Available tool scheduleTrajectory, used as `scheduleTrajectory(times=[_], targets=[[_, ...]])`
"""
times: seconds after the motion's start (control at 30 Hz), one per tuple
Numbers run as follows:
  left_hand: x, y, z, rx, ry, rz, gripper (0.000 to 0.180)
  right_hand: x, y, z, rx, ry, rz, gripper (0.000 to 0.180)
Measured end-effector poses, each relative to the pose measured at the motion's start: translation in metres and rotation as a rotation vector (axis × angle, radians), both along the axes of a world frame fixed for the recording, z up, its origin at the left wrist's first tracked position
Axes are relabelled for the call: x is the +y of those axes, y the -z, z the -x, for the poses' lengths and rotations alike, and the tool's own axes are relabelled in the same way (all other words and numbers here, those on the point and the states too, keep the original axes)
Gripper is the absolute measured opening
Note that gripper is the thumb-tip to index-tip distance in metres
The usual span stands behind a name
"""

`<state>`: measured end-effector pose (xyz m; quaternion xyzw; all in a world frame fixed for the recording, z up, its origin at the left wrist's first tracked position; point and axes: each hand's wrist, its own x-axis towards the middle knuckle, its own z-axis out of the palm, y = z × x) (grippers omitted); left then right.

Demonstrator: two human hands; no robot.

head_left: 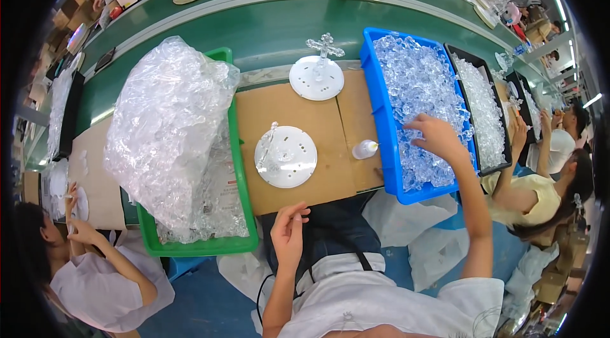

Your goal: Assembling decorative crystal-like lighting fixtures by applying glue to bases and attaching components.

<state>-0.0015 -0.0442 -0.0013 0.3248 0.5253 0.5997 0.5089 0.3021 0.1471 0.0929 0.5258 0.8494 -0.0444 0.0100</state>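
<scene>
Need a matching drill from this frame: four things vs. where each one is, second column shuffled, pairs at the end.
Things:
1. right hand
2. left hand
3. squeeze bottle
4. clear cross

Places:
A. lying on the cardboard beside the blue bin
B. standing upright on the far white disc
C. in the blue bin, on the clear pieces
D. at the near cardboard edge, below the near white disc, holding nothing

Pairs: 1-C, 2-D, 3-A, 4-B
</scene>
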Motion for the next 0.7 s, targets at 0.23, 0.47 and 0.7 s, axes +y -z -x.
scheduleTrajectory(times=[0.23,0.47,0.7], targets=[[-0.002,-0.011,0.007,0.057,-0.010,-0.015,0.019,0.011,-0.003,-0.008,0.139,0.080,0.065,0.026],[0.002,-0.011,0.005,0.062,0.042,-0.050,0.020,0.004,0.017,-0.014,0.395,0.197,-0.008,0.028],[0.007,-0.012,-0.001,0.022,0.068,-0.063,0.020,-0.011,0.010,-0.007,0.480,0.233,0.070,0.027]])
